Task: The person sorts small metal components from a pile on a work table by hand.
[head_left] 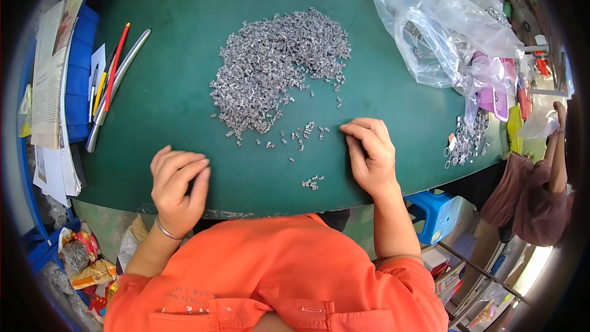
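In the head view, the left hand (179, 184) is near the table's (153, 98) front edge, its fingers loosely bent and the thumb close to them; I cannot tell whether anything is inside. The right hand (372, 155) is just right of a few loose parts (308, 130), thumb and forefinger drawn near each other – whether they pinch a part, I cannot tell. The main pile (258, 74) of small, shiny parts lies beyond the hands, around the table's middle, with strays along its near side. A small cluster (313, 182) sits nearer the front edge, between the hands. Pens (117, 67) lie at the left, by a blue bin (80, 80) and papers (52, 74). At the right are clear bags (442, 31), a purple basket (493, 103) and a group of rings (467, 142) – a blue stool (437, 214) stands below.
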`<state>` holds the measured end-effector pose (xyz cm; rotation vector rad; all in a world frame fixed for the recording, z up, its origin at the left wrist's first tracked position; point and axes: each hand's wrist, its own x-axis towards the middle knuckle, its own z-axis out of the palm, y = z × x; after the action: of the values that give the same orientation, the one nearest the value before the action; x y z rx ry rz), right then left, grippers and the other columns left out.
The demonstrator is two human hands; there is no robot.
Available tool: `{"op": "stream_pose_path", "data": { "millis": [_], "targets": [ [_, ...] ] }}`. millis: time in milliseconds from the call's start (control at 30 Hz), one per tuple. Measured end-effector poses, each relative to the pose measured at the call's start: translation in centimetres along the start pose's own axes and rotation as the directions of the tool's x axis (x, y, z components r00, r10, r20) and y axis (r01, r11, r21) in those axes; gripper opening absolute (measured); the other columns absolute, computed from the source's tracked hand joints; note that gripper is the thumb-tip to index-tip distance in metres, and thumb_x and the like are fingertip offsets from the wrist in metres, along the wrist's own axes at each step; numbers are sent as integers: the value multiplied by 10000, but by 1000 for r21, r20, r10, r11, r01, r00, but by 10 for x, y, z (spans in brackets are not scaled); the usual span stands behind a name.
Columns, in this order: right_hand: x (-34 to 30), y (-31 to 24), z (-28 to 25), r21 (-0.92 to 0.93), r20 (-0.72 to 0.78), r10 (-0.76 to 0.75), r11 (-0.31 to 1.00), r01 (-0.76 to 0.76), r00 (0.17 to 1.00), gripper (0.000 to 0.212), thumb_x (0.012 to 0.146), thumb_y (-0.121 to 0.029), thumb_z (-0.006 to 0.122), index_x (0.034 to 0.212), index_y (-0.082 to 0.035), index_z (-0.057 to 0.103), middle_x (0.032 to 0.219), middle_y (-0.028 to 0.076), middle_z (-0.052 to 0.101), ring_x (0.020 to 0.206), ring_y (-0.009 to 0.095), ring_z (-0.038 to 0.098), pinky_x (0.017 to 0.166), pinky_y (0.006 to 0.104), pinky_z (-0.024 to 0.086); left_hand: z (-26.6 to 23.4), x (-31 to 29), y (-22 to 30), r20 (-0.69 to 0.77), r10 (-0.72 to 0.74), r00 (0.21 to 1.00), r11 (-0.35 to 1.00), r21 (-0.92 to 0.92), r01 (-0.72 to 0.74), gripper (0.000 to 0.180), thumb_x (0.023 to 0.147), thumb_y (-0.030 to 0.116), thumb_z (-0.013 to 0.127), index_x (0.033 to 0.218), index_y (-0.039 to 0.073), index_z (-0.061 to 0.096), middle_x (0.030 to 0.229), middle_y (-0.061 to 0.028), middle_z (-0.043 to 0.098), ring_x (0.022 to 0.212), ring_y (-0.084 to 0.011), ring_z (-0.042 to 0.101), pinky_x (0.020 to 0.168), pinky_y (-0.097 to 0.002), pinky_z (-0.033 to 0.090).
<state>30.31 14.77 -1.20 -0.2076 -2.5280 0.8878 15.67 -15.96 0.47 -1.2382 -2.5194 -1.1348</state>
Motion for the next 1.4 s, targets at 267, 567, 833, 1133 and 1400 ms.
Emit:
{"op": "stream_pose_path", "data": {
  "millis": [267, 567, 833, 1133, 1400],
  "targets": [
    [15, -6, 14, 23, -5, 16, 1000, -16, 1000, 210, 784, -21, 774, 975, -57, 695, 943, 76, 637, 863, 282, 591, 763, 379, 458, 8, -49, 7, -138, -84, 987, 978, 178, 109, 200, 758, -20, 736, 930, 80, 723, 978, -48, 691, 938, -245, 654, 1067, -487, 373],
    [6, -2, 3, 77, 142, -183, 982, 173, 973, 162, 773, -42, 785, 903, -85, 698, 939, 37, 641, 846, 254, 576, 750, 366, 427, 17, -50, 5, -162, -75, 984, 969, 222, 111, 188, 726, 11, 742, 891, 101, 732, 920, -19, 697, 932, -235, 655, 1123, -503, 341],
    [6, -11, 19, 16, -42, -41, 999, 42, 998, 166, 764, -30, 777, 892, -98, 696, 901, 20, 628, 827, 242, 568, 729, 365, 420, 17, -50, 4, -159, -66, 985, 973, 210, 99, 193, 706, 14, 747, 873, 109, 734, 911, -13, 697, 942, -240, 657, 1135, -517, 332],
    [6, -14, 15, -5, -7, -21, 1000, 21, 1000, 150, 773, -63, 788, 879, -95, 687, 880, 25, 617, 821, 250, 562, 723, 372, 418, 17, -54, -2, -142, -76, 987, 974, 200, 104, 197, 700, 14, 749, 867, 116, 736, 916, -10, 698, 962, -237, 658, 1142, -521, 325],
    [12, -10, -6, 171, 207, -97, 983, 62, 974, 99, 785, -59, 776, 866, -85, 725, 868, 28, 619, 832, 249, 574, 755, 360, 446, 12, -40, 4, -67, -82, 994, 992, 86, 88, 190, 706, -13, 753, 858, 99, 737, 909, -22, 693, 918, -242, 655, 1090, -512, 375]
  ]
}}
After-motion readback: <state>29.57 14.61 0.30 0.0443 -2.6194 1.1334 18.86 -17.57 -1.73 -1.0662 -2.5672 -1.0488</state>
